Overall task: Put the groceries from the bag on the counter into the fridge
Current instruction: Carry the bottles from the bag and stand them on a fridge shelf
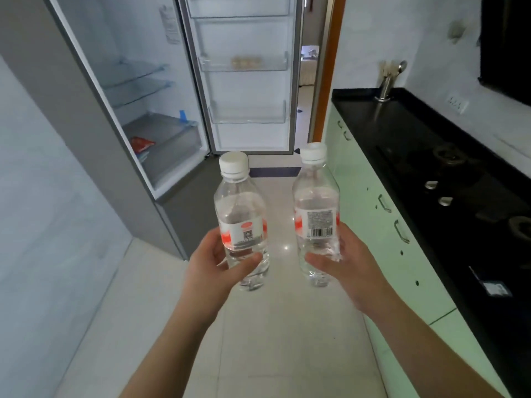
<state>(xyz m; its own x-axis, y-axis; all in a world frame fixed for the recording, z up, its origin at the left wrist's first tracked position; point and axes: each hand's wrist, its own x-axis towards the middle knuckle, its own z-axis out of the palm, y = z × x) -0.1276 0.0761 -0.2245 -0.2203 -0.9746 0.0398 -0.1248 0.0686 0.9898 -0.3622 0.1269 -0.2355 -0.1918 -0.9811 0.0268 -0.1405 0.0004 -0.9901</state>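
At picture centre, the left hand point(214, 267) and right hand point(342, 261) each wrap an upright clear water bottle, left bottle point(240, 208) and right bottle point(316, 202), white-capped, red-and-white labelled, with the open fridge point(161, 90) at eleven o'clock.

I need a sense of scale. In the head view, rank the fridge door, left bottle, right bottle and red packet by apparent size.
1. Fridge door, though it stands farther off.
2. Left bottle and right bottle: alike, unranked.
3. Red packet in the drawer, smallest; distance shrinks it.
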